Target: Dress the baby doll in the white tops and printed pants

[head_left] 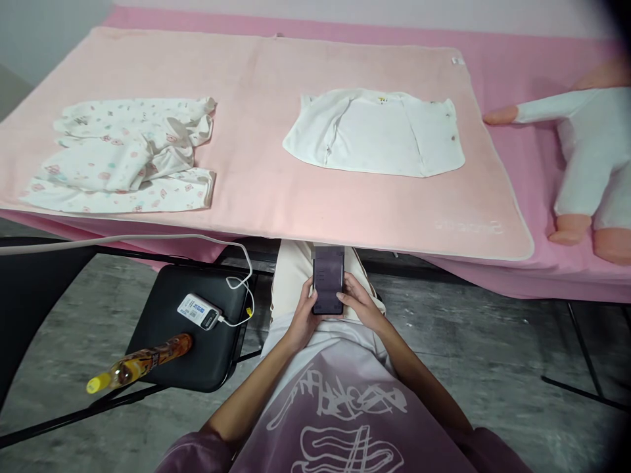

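A dark smartphone [328, 281] is held upright over my lap, below the table's front edge. My left hand [304, 315] grips its left side, thumb along the edge. On the other side my right hand [363, 305] is closed around it, with the thumb at the lower right of the screen. Faint lines of text show on the screen, too small to read. Beyond the phone, a white baby top [377, 141] lies spread on a pale pink mat [251, 131]. Farther left lies a rumpled heap of printed baby clothes [133, 157].
A doll in white clothing [591, 138] lies at the right on the pink cloth [522, 79]. To my left, a black stool [211, 361] carries a power bank [198, 311] with a white cable [148, 238] and a yellow-capped drink bottle [142, 363].
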The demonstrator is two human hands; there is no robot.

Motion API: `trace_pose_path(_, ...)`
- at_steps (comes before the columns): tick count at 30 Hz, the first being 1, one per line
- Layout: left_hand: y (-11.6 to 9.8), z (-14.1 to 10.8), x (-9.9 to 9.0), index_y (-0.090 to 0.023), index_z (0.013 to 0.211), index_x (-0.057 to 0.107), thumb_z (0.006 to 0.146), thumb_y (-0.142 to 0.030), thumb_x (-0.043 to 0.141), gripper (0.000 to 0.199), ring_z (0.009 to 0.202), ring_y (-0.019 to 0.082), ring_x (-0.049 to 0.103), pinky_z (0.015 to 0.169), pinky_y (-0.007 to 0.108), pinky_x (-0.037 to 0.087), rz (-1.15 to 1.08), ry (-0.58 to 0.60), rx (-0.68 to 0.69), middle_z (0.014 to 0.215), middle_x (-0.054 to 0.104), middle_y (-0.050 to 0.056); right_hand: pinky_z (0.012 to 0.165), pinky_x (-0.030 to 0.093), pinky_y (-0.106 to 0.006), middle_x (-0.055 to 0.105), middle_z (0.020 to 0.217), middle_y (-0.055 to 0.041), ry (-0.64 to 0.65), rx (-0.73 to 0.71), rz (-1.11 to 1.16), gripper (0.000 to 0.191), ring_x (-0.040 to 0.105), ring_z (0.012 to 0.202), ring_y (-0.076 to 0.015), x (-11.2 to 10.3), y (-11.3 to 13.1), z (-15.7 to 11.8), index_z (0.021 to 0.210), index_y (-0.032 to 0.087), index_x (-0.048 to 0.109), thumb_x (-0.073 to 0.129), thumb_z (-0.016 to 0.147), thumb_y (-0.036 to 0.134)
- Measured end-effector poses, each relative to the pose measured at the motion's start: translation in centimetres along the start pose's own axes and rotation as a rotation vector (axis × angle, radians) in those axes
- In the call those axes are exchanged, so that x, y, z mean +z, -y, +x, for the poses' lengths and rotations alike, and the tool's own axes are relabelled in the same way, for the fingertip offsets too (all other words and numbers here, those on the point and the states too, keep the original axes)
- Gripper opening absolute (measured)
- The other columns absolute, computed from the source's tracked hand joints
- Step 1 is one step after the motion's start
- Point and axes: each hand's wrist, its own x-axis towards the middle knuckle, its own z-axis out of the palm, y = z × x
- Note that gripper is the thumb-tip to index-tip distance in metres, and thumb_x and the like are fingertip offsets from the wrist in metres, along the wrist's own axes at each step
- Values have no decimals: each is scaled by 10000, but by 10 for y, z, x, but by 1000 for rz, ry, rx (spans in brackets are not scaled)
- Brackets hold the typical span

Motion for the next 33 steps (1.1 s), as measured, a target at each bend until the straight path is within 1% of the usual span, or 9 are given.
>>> trace_pose_path(3,-1,0,0,-358,1534,487,1007,-554,774,631,1263,296,721,984,493,682,-1,4,-10,1548,626,89,1094,578,-405,734,1324,-66,-63,4,-46,437,692,1230,-271,-1,1,4,1345,295,667,740,1004,559)
trace_pose_path(6,0,0,2,-358,1539,483,1002,-548,783,644,1257,318,737,981,509,682,7,13,-24,1513,655,99,984,601,-382,753,1144,-47,-141,4,-112,394,702,1102,-266,-1,4,13,1270,288,671,708,1016,587)
trace_pose_path(9,2,-1,4,-356,1556,469,993,-510,804,673,1234,326,754,969,523,689,30,20,-32,1500,660,109,953,594,-378,744,1060,-38,-193,-37,-141,379,699,1048,-268,0,10,26,1219,283,672,700,1013,600)
trace_pose_path(14,5,0,10,-359,1586,409,953,-443,859,782,1144,316,788,893,512,717,79,22,-20,1518,634,126,982,581,-384,749,1080,-48,-292,-119,-153,377,705,1059,-270,6,20,47,1208,268,676,699,1014,590)
trace_pose_path(18,6,1,14,-351,1593,366,918,-431,898,864,1104,310,794,869,498,727,114,18,5,1425,683,123,993,579,-384,780,1154,-63,-336,-141,-197,422,724,1099,-277,13,27,52,1283,258,681,711,1014,582)
trace_pose_path(24,7,2,16,-323,1541,412,876,-428,933,851,1043,269,793,827,460,736,192,-27,52,1315,719,91,992,585,-386,791,1208,-68,-389,-155,-205,418,744,1081,-276,17,25,54,1299,251,685,716,1013,554)
trace_pose_path(28,8,2,17,-317,1541,427,863,-401,944,857,1034,273,790,825,473,741,224,-33,63,1239,733,76,977,587,-380,794,1171,-72,-428,-155,-237,409,744,1042,-270,19,22,56,1249,239,699,741,996,558)
trace_pose_path(31,10,3,16,-311,1538,445,826,-387,967,886,1065,286,787,831,473,741,243,-46,79,1245,728,79,996,579,-376,791,1177,-77,-444,-164,-251,416,736,1056,-268,20,23,57,1225,229,701,753,987,566)
trace_pose_path(33,11,3,15,-307,1535,440,798,-381,986,920,1061,283,783,822,468,741,254,-62,85,1257,718,81,1029,564,-376,788,1196,-72,-432,-173,-240,396,727,1095,-270,20,25,56,1228,231,704,703,1018,567)
